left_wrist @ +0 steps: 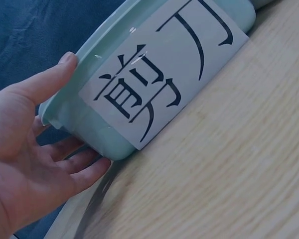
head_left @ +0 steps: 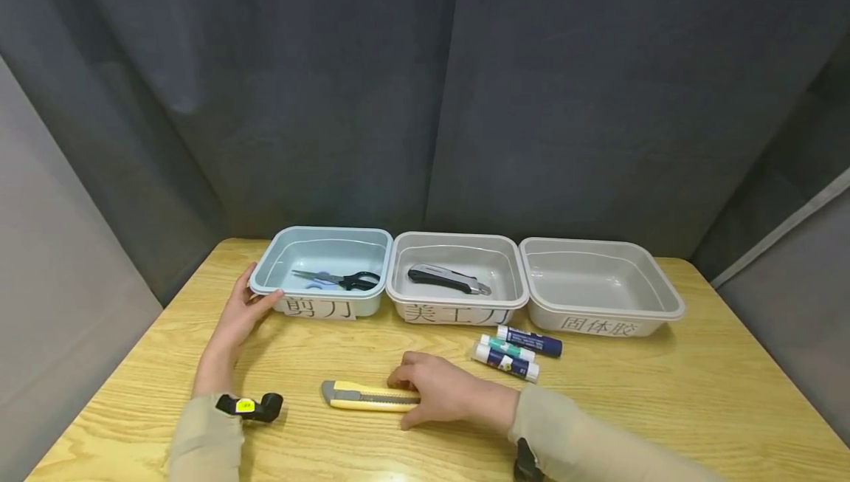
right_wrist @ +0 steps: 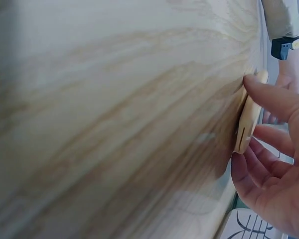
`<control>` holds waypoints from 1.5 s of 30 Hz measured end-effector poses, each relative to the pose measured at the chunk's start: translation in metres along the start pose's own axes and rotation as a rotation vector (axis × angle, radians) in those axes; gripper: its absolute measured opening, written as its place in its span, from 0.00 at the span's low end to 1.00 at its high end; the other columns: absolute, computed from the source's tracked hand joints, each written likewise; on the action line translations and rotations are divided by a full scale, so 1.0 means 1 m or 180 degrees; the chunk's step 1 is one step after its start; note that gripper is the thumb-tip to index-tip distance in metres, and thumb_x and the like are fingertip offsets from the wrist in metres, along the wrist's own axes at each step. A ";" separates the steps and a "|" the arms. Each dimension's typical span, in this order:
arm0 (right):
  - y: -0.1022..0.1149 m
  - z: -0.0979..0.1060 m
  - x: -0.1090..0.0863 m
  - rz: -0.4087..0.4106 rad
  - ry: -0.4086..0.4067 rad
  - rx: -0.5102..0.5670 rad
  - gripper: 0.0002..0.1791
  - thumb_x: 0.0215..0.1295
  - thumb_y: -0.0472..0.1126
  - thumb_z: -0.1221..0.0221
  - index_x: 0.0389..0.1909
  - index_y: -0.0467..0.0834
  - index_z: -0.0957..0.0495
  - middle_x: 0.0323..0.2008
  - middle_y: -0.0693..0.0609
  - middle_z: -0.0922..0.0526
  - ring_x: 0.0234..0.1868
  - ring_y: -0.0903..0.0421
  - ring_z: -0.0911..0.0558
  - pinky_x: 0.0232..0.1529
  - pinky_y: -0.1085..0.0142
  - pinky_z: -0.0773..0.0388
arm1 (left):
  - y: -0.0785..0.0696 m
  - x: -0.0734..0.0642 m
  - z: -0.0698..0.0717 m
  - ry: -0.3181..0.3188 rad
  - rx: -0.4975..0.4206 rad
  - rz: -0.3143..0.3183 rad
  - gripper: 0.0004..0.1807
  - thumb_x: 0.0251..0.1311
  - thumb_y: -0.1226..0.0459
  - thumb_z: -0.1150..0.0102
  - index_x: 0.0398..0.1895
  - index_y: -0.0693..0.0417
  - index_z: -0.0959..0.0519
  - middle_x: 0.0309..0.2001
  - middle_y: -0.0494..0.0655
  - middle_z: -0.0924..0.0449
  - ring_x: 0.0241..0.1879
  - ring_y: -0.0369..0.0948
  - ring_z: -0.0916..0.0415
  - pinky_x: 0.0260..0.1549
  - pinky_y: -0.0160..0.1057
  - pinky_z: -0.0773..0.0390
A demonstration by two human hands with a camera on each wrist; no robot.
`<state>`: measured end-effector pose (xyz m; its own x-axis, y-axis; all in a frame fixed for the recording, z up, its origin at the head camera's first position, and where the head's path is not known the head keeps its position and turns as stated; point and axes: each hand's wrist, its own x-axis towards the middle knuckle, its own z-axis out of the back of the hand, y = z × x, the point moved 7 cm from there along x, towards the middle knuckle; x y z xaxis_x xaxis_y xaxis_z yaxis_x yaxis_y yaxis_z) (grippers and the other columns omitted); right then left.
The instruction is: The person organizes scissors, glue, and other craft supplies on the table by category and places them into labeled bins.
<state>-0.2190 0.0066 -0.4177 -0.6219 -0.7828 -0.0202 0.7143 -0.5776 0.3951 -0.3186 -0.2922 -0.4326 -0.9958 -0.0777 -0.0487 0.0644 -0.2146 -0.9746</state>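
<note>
On a wood-grain table (head_left: 372,449), the right hand (head_left: 441,387) pinches a yellow box cutter (head_left: 365,396), grey-tipped, by its right end, thumb opposite fingers. Beyond lie three glue sticks (head_left: 510,350), print too small to read. Farther back, the left hand (head_left: 242,312) grips the corner of a blue bin (head_left: 369,306) marked 剪刀, thumb on its rim; grey bins (head_left: 591,283) beside it read 美工刀 and 固体胶.
</note>
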 end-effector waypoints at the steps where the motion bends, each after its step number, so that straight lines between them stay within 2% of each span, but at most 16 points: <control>1: -0.001 0.000 0.000 -0.0026 0.0005 0.0028 0.28 0.44 0.51 0.31 0.49 0.48 0.23 0.33 0.60 0.29 0.30 0.69 0.32 0.33 0.79 0.32 | 0.001 0.001 0.000 0.0002 0.0000 0.0001 0.48 0.60 0.56 0.45 0.71 0.42 0.70 0.71 0.58 0.59 0.65 0.49 0.49 0.61 0.36 0.38; 4: -0.001 0.001 0.001 -0.0042 0.0010 0.0103 0.26 0.46 0.47 0.31 0.49 0.47 0.23 0.33 0.59 0.27 0.31 0.68 0.30 0.34 0.78 0.30 | 0.003 0.001 0.001 -0.0011 0.0013 0.0000 0.48 0.60 0.55 0.46 0.71 0.41 0.70 0.71 0.58 0.59 0.65 0.49 0.49 0.61 0.37 0.39; 8: 0.000 0.002 0.003 -0.0004 0.0020 0.0116 0.24 0.47 0.44 0.32 0.48 0.47 0.22 0.35 0.58 0.25 0.33 0.68 0.29 0.36 0.79 0.30 | 0.004 0.000 0.002 -0.0052 0.0049 -0.0028 0.49 0.59 0.53 0.45 0.72 0.43 0.69 0.71 0.59 0.59 0.64 0.50 0.48 0.63 0.44 0.42; 11: 0.000 0.002 0.003 0.0052 0.0027 0.0032 0.22 0.47 0.44 0.32 0.47 0.47 0.20 0.37 0.58 0.24 0.34 0.69 0.29 0.37 0.79 0.30 | 0.005 0.000 0.003 -0.0153 0.0076 -0.0023 0.50 0.55 0.50 0.42 0.72 0.42 0.65 0.70 0.59 0.55 0.62 0.48 0.44 0.59 0.36 0.35; 14: 0.001 0.001 0.004 0.0083 0.0028 -0.0073 0.21 0.48 0.44 0.33 0.46 0.47 0.20 0.38 0.58 0.24 0.35 0.69 0.28 0.39 0.78 0.29 | 0.006 0.001 0.003 -0.0136 0.0091 -0.0037 0.50 0.56 0.50 0.42 0.72 0.42 0.66 0.70 0.60 0.56 0.62 0.48 0.45 0.58 0.34 0.35; 19: 0.000 0.001 0.004 0.0098 0.0027 -0.0121 0.20 0.49 0.43 0.33 0.46 0.47 0.20 0.39 0.58 0.23 0.38 0.67 0.27 0.42 0.77 0.29 | 0.003 0.001 0.000 -0.0061 -0.0021 -0.0044 0.49 0.59 0.53 0.44 0.72 0.43 0.68 0.71 0.58 0.59 0.64 0.50 0.48 0.64 0.46 0.43; 22: 0.000 0.002 0.004 0.0107 -0.0003 -0.0084 0.19 0.48 0.42 0.33 0.45 0.46 0.20 0.38 0.57 0.23 0.37 0.67 0.26 0.41 0.76 0.28 | 0.005 0.003 0.000 -0.0108 -0.0075 -0.0055 0.48 0.59 0.55 0.44 0.72 0.42 0.67 0.71 0.58 0.59 0.64 0.49 0.48 0.63 0.44 0.41; 23: 0.000 0.003 0.003 0.0109 -0.0013 -0.0069 0.19 0.48 0.42 0.33 0.44 0.46 0.20 0.38 0.57 0.23 0.37 0.67 0.26 0.40 0.76 0.28 | 0.008 0.005 0.001 -0.0119 -0.0073 -0.0070 0.48 0.58 0.54 0.43 0.72 0.40 0.67 0.71 0.57 0.59 0.64 0.48 0.47 0.62 0.39 0.39; 25: 0.000 0.004 0.003 0.0086 -0.0035 -0.0052 0.19 0.48 0.42 0.33 0.44 0.46 0.21 0.38 0.57 0.23 0.37 0.66 0.26 0.41 0.76 0.28 | 0.009 0.006 0.001 -0.0118 -0.0090 -0.0076 0.48 0.58 0.55 0.43 0.72 0.39 0.67 0.71 0.57 0.60 0.64 0.48 0.48 0.62 0.39 0.40; 26: -0.001 0.005 0.003 0.0064 -0.0053 -0.0044 0.19 0.48 0.42 0.32 0.44 0.46 0.21 0.38 0.57 0.23 0.37 0.67 0.26 0.40 0.76 0.28 | 0.011 0.007 0.001 -0.0125 -0.0072 -0.0087 0.49 0.58 0.53 0.43 0.72 0.38 0.67 0.71 0.57 0.60 0.64 0.48 0.48 0.61 0.36 0.38; 29: -0.004 0.009 0.002 0.0023 -0.0151 -0.0042 0.19 0.47 0.43 0.32 0.43 0.46 0.21 0.38 0.57 0.23 0.37 0.66 0.26 0.41 0.74 0.28 | 0.012 0.007 0.001 -0.0113 -0.0066 -0.0087 0.50 0.56 0.51 0.42 0.71 0.36 0.66 0.71 0.57 0.60 0.64 0.48 0.48 0.62 0.37 0.39; 30: -0.005 0.011 0.002 0.0014 -0.0198 -0.0049 0.19 0.47 0.43 0.32 0.43 0.46 0.21 0.38 0.57 0.23 0.38 0.66 0.26 0.42 0.74 0.28 | 0.009 0.005 0.000 -0.0099 -0.0067 -0.0086 0.50 0.57 0.52 0.43 0.72 0.38 0.67 0.71 0.57 0.61 0.65 0.50 0.49 0.63 0.42 0.42; 32: -0.007 0.016 0.001 0.0009 -0.0308 -0.0057 0.19 0.47 0.44 0.32 0.42 0.46 0.21 0.37 0.57 0.23 0.37 0.65 0.26 0.42 0.72 0.28 | 0.011 0.005 0.001 -0.0116 -0.0066 -0.0127 0.50 0.55 0.50 0.41 0.72 0.37 0.65 0.71 0.57 0.60 0.63 0.49 0.47 0.62 0.40 0.39; 34: -0.009 0.021 -0.001 0.0034 -0.0400 -0.0082 0.19 0.46 0.44 0.32 0.42 0.45 0.21 0.37 0.56 0.22 0.38 0.63 0.26 0.43 0.71 0.27 | 0.011 0.005 0.001 -0.0084 -0.0100 -0.0168 0.50 0.55 0.51 0.41 0.72 0.38 0.65 0.71 0.59 0.60 0.63 0.49 0.47 0.62 0.43 0.40; 41: -0.015 0.034 -0.007 -0.0009 -0.0511 -0.0101 0.19 0.49 0.42 0.34 0.44 0.44 0.21 0.40 0.55 0.22 0.40 0.62 0.25 0.44 0.69 0.27 | 0.025 0.016 0.006 -0.0125 0.0017 -0.0124 0.50 0.54 0.47 0.41 0.71 0.32 0.64 0.71 0.53 0.59 0.63 0.46 0.46 0.61 0.38 0.38; 45: -0.018 0.045 -0.011 0.0015 -0.0671 -0.0168 0.17 0.49 0.41 0.33 0.42 0.43 0.21 0.38 0.54 0.22 0.38 0.61 0.25 0.41 0.69 0.26 | 0.021 0.012 0.004 -0.0111 0.0038 -0.0123 0.50 0.55 0.48 0.42 0.71 0.35 0.65 0.71 0.55 0.59 0.63 0.49 0.47 0.62 0.38 0.39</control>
<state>-0.2401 0.0360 -0.3830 -0.6679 -0.7231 0.1764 0.7298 -0.5897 0.3459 -0.3293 -0.3020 -0.4524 -0.9947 -0.1029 -0.0034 0.0271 -0.2298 -0.9729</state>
